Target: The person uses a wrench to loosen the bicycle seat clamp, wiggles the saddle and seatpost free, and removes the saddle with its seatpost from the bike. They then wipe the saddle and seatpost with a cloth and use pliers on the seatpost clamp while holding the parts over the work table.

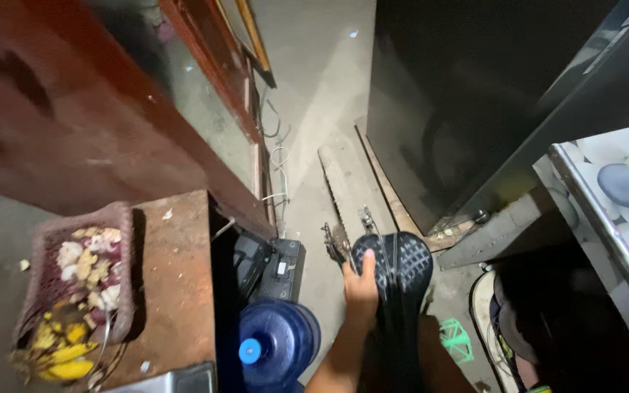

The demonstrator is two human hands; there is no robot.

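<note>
Fingers (370, 256) of my left hand (362, 287) are curled over the near edge of a black bicycle saddle (402, 266), thumb side tucked against it, so it's a loose wrap rather than a hard squeeze, I reckon. The saddle has a dotted pattern on top and a groove down the middle, and it sits right under my fingertips, nose pointing toward me. Gripping it there makes sense as a handle, since it's the highest solid bit of the bike.

Just past my fingertips there's some small metal hardware (338, 240), too dark and fuzzy to say what exactly. Beyond that, a wooden plank (343, 185) lies on the concrete floor (314, 80), running away from my fingers alongside a big dark cabinet (460, 109). Off to the left of my fingers sit a black box (279, 271) and a blue water jug (274, 346) with a lighter blue cap, tucked beside a rusty tabletop (176, 291). Further left on that top is a woven basket (81, 284) of peels and scraps.

On the other side of my fingers, low down, a green pedal (456, 340) pokes out. The rest of the bike is basically swallowed by shadow. My right hand isn't in shot at all.
</note>
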